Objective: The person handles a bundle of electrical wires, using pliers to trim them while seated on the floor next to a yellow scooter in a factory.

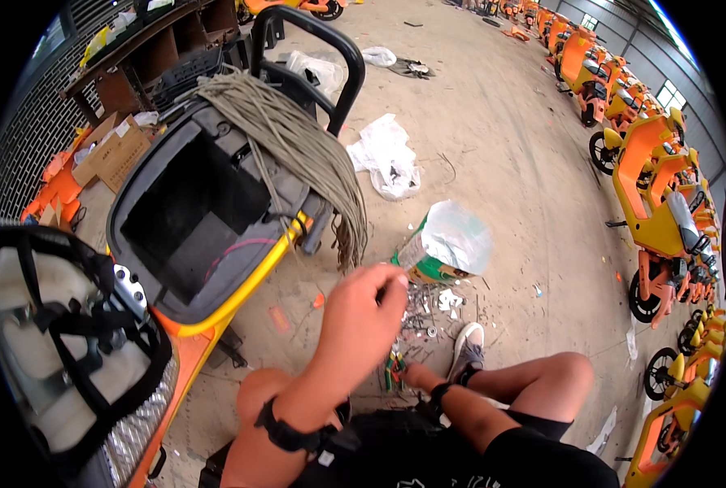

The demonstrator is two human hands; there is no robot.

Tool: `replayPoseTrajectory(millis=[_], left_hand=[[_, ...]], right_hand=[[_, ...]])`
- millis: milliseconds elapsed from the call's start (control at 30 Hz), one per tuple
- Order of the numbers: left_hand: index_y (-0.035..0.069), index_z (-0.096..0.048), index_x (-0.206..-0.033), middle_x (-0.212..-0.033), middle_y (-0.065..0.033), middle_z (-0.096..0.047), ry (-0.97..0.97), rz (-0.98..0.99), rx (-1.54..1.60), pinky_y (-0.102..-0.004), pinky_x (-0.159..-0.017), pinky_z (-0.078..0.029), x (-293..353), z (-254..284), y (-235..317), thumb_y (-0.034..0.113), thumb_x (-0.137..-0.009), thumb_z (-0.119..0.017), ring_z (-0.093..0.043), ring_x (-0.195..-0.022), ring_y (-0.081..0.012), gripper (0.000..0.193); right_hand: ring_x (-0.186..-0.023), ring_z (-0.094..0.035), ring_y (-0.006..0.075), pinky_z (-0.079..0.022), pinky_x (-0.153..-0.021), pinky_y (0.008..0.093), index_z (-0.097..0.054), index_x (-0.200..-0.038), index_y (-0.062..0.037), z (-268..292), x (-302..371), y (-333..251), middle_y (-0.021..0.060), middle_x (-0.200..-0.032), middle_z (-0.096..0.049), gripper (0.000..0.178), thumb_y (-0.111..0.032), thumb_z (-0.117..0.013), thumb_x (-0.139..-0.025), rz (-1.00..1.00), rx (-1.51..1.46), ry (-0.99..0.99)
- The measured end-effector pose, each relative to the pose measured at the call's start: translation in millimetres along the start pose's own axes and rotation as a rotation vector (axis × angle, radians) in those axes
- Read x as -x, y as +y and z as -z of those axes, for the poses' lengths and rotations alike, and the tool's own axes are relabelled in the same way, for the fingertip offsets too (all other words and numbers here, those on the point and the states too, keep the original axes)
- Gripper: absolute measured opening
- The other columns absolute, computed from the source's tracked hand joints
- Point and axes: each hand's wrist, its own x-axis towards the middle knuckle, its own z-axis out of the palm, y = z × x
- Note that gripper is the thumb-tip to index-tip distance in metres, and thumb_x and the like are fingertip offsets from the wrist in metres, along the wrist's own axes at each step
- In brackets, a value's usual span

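My left hand (363,305) is raised in the middle of the view, its fingers curled in against the thumb. Whatever may lie between those fingertips is too small or hidden to make out. Lower and to the right, my right hand (418,376) is closed at the handles of pliers with green and red grips (394,368), whose jaws point away from me. Just beyond them a scatter of screws and small metal parts (429,315) covers the floor. A green tub with a pale, shiny lining (452,236) stands behind that scatter.
To the left is an orange and yellow scooter with an open dark storage box (204,220) and a bundle of grey cords (285,134) draped over it. White plastic bags (387,159) lie ahead. Rows of similar scooters (651,191) line the right side. My shoe (467,350) is beside the parts.
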Motion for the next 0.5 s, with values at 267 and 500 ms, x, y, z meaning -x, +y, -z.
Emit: replayPoseTrajectory(millis=[267,500], left_hand=[[0.003,-0.060,-0.088,-0.072,-0.0130,-0.056,-0.033,-0.350,-0.070,-0.0383,-0.054,-0.046,-5.6,-40.9,21.7,0.010,-0.089,-0.057,-0.056,-0.061,-0.0317,0.008],[0.008,-0.062,-0.093,-0.086,-0.0147,-0.059,-0.280,-0.036,-0.292,-0.0462,-0.066,-0.048,-58.3,-69.3,1.7,0.018,-0.090,-0.059,-0.058,-0.079,-0.0384,0.011]], right_hand=[[-0.093,-0.064,0.0394,-0.050,-0.083,0.0481,-0.067,-0.098,-0.0011,-9.2,-25.8,-48.6,0.0243,-0.097,-0.067,0.047,-0.044,-0.051,-0.089,-0.132,-0.276,0.184],[-0.089,-0.064,0.0372,-0.050,-0.081,0.0477,-0.067,-0.097,-0.0020,69.4,-45.6,-80.2,0.0216,-0.094,-0.067,0.045,-0.043,-0.051,-0.089,-0.127,-0.350,0.160]])
